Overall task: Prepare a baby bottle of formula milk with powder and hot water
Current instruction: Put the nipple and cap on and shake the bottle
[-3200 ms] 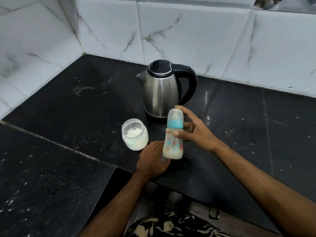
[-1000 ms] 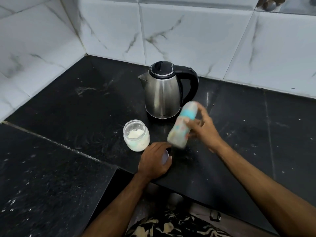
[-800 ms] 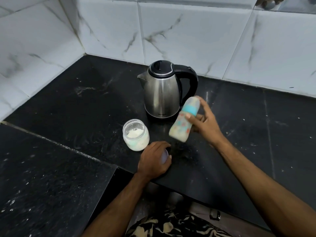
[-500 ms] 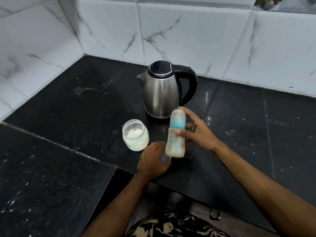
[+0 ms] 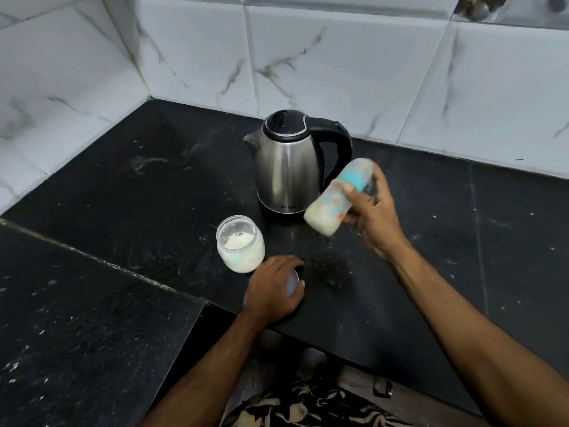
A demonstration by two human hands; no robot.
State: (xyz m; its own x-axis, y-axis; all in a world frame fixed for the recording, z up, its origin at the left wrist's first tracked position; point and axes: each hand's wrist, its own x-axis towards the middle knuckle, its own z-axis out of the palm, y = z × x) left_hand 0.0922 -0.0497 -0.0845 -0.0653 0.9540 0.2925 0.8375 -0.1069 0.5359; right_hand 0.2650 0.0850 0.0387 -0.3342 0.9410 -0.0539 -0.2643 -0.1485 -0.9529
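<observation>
Right hand (image 5: 374, 215) grips the tilted, milky baby bottle (image 5: 334, 203), blue collar up; left hand (image 5: 272, 289) cups a lid (image 5: 292, 285)

Home kitchen, corner of a worktop. Black speckled stone tabletop (image 5: 129, 192), dusty with pale smears, set in an L with a seam along the near left slab. White marble-veined wall tiles (image 5: 338, 63) meet at the corner. Steel electric kettle (image 5: 284, 167) with black lid and handle stands near the back wall.

Jar (image 5: 240, 243) left-front of kettle (image 5: 289, 163); bottle (image 5: 334, 202) right.
</observation>
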